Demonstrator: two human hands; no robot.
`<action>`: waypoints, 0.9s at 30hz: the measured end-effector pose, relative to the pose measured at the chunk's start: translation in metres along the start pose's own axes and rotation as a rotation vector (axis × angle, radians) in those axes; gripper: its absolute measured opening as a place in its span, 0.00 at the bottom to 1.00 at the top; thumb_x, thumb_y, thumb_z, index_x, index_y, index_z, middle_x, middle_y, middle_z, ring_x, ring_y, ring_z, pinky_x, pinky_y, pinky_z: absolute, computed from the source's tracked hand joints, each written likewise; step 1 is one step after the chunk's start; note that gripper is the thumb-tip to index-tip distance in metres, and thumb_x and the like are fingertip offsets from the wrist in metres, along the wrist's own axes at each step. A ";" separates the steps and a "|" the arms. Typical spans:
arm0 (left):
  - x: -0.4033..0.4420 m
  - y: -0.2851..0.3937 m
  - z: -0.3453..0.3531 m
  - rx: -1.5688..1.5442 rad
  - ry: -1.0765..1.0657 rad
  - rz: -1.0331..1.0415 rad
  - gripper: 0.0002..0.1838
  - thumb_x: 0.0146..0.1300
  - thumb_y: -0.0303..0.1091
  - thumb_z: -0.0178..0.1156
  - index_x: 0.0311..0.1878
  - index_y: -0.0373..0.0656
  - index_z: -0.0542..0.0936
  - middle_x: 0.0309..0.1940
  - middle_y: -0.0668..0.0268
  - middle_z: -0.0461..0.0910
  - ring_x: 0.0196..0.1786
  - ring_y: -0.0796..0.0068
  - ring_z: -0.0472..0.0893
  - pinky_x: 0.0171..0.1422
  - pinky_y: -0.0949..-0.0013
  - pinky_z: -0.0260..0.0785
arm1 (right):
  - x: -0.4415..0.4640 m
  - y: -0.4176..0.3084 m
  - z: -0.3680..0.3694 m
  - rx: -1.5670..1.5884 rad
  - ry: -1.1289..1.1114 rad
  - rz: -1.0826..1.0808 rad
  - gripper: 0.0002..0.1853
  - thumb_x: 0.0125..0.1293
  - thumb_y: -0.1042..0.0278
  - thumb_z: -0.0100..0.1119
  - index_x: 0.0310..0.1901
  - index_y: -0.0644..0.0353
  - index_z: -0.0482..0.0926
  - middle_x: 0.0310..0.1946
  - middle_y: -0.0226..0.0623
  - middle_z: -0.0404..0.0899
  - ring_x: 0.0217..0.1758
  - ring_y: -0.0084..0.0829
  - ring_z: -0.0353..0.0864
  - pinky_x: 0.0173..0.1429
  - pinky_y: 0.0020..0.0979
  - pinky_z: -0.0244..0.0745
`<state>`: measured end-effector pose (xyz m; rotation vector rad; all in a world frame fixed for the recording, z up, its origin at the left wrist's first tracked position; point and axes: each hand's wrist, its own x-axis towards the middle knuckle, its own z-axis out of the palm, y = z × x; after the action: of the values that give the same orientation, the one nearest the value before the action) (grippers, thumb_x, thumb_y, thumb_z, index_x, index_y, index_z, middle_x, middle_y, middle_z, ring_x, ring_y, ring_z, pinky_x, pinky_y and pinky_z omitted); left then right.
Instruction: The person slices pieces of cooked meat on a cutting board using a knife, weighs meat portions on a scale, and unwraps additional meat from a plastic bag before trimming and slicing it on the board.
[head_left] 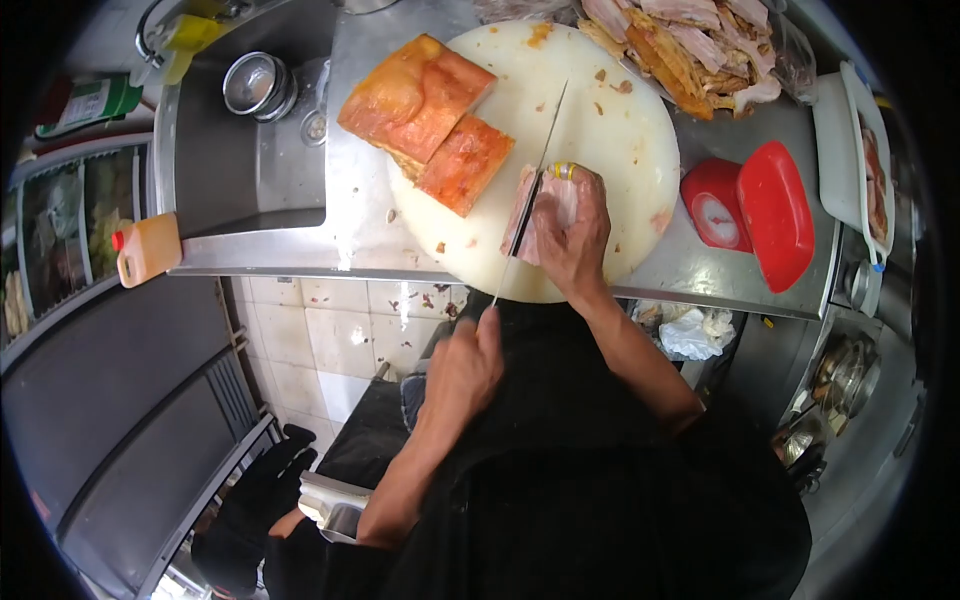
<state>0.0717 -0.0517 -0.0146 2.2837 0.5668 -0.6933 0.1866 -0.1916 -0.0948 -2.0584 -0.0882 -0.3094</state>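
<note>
My left hand (pixel 465 365), a little blurred, is closed at the near end of a long thin knife (pixel 528 215). Its blade points away across the round white cutting board (pixel 640 150). Beside the blade, my right hand (pixel 572 230) has bent fingers pressed on a pale slab of meat (pixel 520 225), with a yellow band on one finger. The blade lies along the slab, close to my right fingers; the cutting edge's exact contact cannot be made out. Two browned, glossy blocks of meat, a larger one (pixel 415 95) and a smaller one (pixel 467 165), rest on the board's left side.
Behind the board on the right lies a heap of cut meat (pixel 695 50). A red scale (pixel 715 215) and red pan (pixel 775 215) stand right, near a white tub (pixel 840 150). Left is a sink (pixel 240 180) with metal bowls (pixel 255 85). Another person's arm (pixel 287 522) shows lower left.
</note>
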 end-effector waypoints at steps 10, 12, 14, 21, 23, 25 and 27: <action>0.016 -0.003 0.012 0.050 0.010 0.019 0.33 0.77 0.55 0.44 0.32 0.31 0.79 0.30 0.30 0.79 0.39 0.26 0.80 0.48 0.37 0.73 | -0.002 0.011 0.007 -0.008 0.051 -0.112 0.22 0.58 0.75 0.58 0.55 0.65 0.71 0.50 0.53 0.74 0.51 0.55 0.74 0.59 0.53 0.68; -0.012 -0.020 0.002 0.100 -0.016 -0.040 0.33 0.77 0.55 0.44 0.32 0.31 0.79 0.30 0.31 0.80 0.39 0.27 0.80 0.48 0.37 0.73 | 0.007 0.009 0.002 -0.102 0.044 -0.169 0.23 0.57 0.74 0.58 0.57 0.64 0.71 0.52 0.54 0.74 0.52 0.55 0.74 0.61 0.54 0.67; -0.024 -0.027 -0.005 0.131 -0.023 -0.074 0.32 0.77 0.55 0.44 0.33 0.31 0.79 0.31 0.31 0.80 0.39 0.27 0.80 0.49 0.37 0.73 | 0.020 -0.005 -0.007 -0.135 -0.016 -0.245 0.22 0.53 0.74 0.59 0.52 0.64 0.75 0.52 0.49 0.77 0.58 0.52 0.74 0.64 0.51 0.66; -0.024 -0.027 -0.017 0.227 0.087 -0.060 0.33 0.77 0.54 0.43 0.33 0.29 0.80 0.30 0.30 0.79 0.40 0.27 0.79 0.48 0.37 0.71 | 0.061 -0.028 -0.018 -0.301 -0.781 -0.429 0.08 0.46 0.71 0.61 0.31 0.59 0.81 0.37 0.37 0.82 0.53 0.43 0.78 0.58 0.50 0.68; -0.033 -0.043 -0.020 0.266 0.076 -0.048 0.33 0.77 0.55 0.44 0.34 0.30 0.80 0.30 0.31 0.80 0.39 0.28 0.80 0.48 0.38 0.72 | 0.079 -0.025 -0.011 -0.363 -0.951 -0.402 0.06 0.46 0.72 0.61 0.29 0.59 0.79 0.34 0.38 0.81 0.49 0.42 0.79 0.55 0.47 0.70; -0.045 -0.056 -0.023 0.284 0.068 -0.038 0.33 0.76 0.56 0.45 0.35 0.30 0.80 0.29 0.31 0.80 0.38 0.28 0.81 0.48 0.38 0.73 | 0.095 -0.018 -0.006 -0.347 -1.104 -0.450 0.04 0.47 0.72 0.60 0.27 0.60 0.76 0.33 0.39 0.80 0.45 0.42 0.79 0.50 0.46 0.72; -0.055 -0.061 -0.027 0.289 0.095 -0.040 0.33 0.76 0.56 0.44 0.34 0.30 0.80 0.29 0.32 0.80 0.38 0.28 0.81 0.47 0.38 0.72 | 0.098 -0.011 -0.012 -0.239 -0.978 -0.585 0.05 0.47 0.73 0.60 0.27 0.61 0.76 0.33 0.39 0.80 0.44 0.44 0.79 0.47 0.45 0.73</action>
<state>0.0046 -0.0026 0.0073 2.5914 0.5896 -0.7292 0.2768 -0.2034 -0.0551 -2.2019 -1.3040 0.3854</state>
